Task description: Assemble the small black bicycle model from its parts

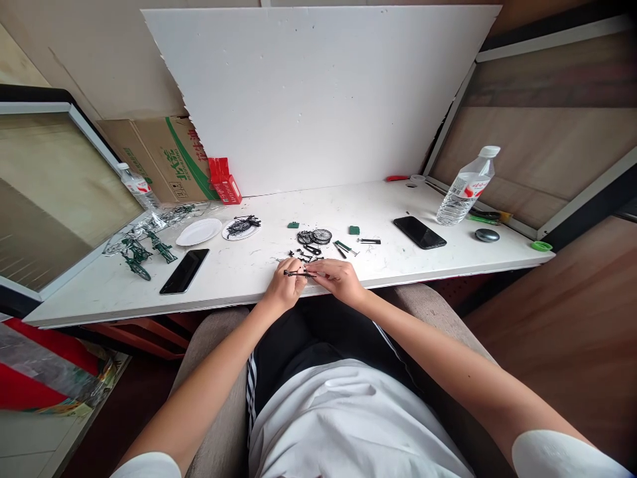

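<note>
At the near edge of the white table, my left hand and my right hand meet, both pinched on a small black plastic part held between them. Just beyond the hands lie several loose black pieces, two black spoked wheels and small green parts. The fingers of both hands are curled closed round the part.
A black phone lies at the left and another phone at the right. Green model pieces, a white plate, a plate of black parts, a water bottle, a red box and a cardboard box stand around.
</note>
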Demonstrator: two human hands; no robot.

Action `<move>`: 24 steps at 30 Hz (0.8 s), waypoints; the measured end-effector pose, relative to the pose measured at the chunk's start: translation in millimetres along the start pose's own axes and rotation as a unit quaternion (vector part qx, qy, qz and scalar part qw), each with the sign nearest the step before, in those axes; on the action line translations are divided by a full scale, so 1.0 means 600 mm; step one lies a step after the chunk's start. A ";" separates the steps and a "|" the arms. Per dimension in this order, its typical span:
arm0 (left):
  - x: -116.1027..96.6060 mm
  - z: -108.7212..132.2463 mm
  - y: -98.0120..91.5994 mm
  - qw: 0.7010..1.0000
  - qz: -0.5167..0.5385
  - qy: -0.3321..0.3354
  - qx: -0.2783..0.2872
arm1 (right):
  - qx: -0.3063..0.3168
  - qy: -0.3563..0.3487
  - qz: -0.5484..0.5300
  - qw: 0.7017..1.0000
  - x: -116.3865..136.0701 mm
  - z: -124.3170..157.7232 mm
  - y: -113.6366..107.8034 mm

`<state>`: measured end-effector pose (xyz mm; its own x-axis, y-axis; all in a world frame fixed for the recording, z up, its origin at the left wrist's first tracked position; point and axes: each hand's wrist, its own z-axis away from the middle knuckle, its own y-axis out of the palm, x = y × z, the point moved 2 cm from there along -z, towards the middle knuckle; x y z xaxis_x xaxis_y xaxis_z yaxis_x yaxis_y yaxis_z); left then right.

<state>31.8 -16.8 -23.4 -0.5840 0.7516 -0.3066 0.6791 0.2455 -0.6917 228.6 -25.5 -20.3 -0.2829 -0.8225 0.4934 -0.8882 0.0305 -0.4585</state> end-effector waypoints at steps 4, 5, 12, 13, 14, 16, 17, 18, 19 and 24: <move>0.007 -0.002 0.001 0.999 0.027 -0.017 0.009 | -0.004 0.022 0.000 1.000 0.001 -0.003 0.000; 0.008 -0.003 0.001 0.999 0.034 -0.025 0.012 | -0.005 0.031 0.001 1.000 0.000 -0.004 0.000; 0.005 -0.011 -0.004 0.993 0.069 -0.088 0.026 | 0.004 0.060 0.027 0.998 -0.005 -0.006 0.001; 0.005 -0.013 -0.005 0.992 0.077 -0.099 0.027 | 0.000 0.062 0.045 0.997 -0.003 -0.005 0.001; 0.006 -0.014 -0.007 0.990 0.084 -0.113 0.028 | -0.004 0.064 0.071 0.995 -0.001 -0.005 0.000; 0.010 -0.018 -0.012 0.985 0.093 -0.145 0.030 | -0.002 0.070 0.128 0.989 0.006 -0.006 0.001; 0.014 -0.019 -0.015 0.982 0.097 -0.163 0.030 | 0.007 0.074 0.153 0.985 0.009 -0.006 0.002; 0.019 -0.020 -0.018 0.978 0.100 -0.180 0.028 | 0.020 0.079 0.173 0.982 0.012 -0.007 0.003; 0.024 -0.021 -0.022 0.975 0.103 -0.195 0.024 | 0.033 0.082 0.187 0.978 0.013 -0.008 0.004; 0.052 -0.025 -0.036 0.950 0.168 -0.262 0.008 | 0.059 0.080 0.241 0.965 -0.001 -0.014 -0.006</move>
<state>5.4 10.5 -8.2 -0.4799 0.3763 -0.7925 0.8617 0.0327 -0.5064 228.8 -20.5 -12.9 -0.7139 -0.6305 0.3047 -0.5946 0.3160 -0.7393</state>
